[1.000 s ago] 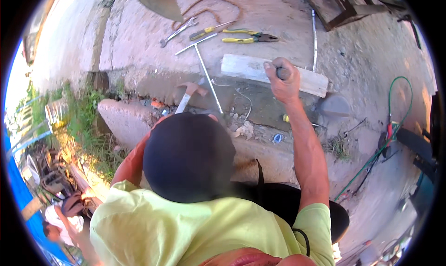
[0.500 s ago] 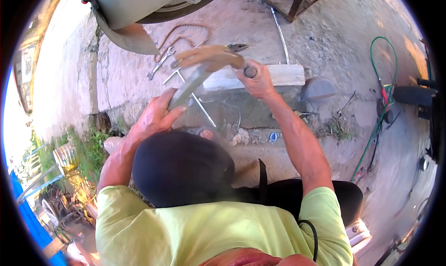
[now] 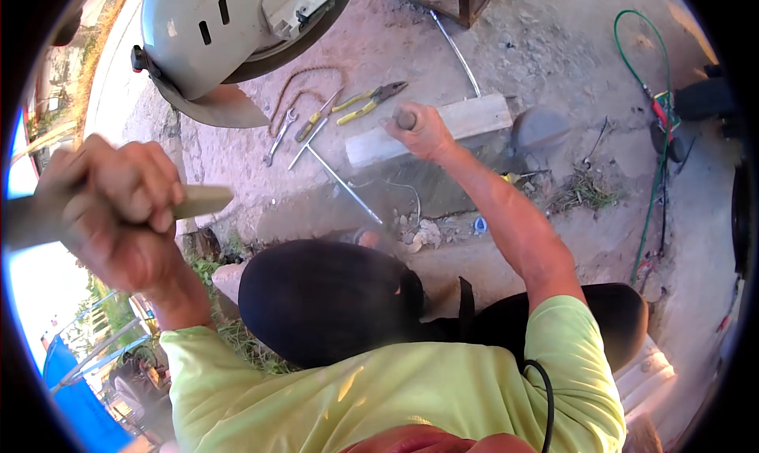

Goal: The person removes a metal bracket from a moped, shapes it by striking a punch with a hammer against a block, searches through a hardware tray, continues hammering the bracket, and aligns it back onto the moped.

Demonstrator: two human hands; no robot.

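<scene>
My left hand (image 3: 118, 216) is raised at the far left, its fingers wrapped round a hammer handle (image 3: 207, 201). The hammer's head lies out of view; it shows only in the earlier frame. My right hand (image 3: 431, 137) is closed on a short dark rod (image 3: 406, 120), whose round end points up. How far down the rod reaches is hidden by the hand. Beneath and beside that hand lies a pale flat board (image 3: 482, 121), at the edge of a low concrete step.
Near the board lie yellow-handled pliers (image 3: 371, 103), a screwdriver (image 3: 312, 126), a wrench (image 3: 280, 137) and a T-handle tool (image 3: 340, 176). A grey welding helmet (image 3: 205, 42) hangs or stands at top left. A green cable (image 3: 660, 168) runs along the right; a metal bar (image 3: 458, 54) lies behind.
My left hand has swung the hammer up and left, away from the rod in my right hand. My right hand stays about where it was, still holding the rod.
</scene>
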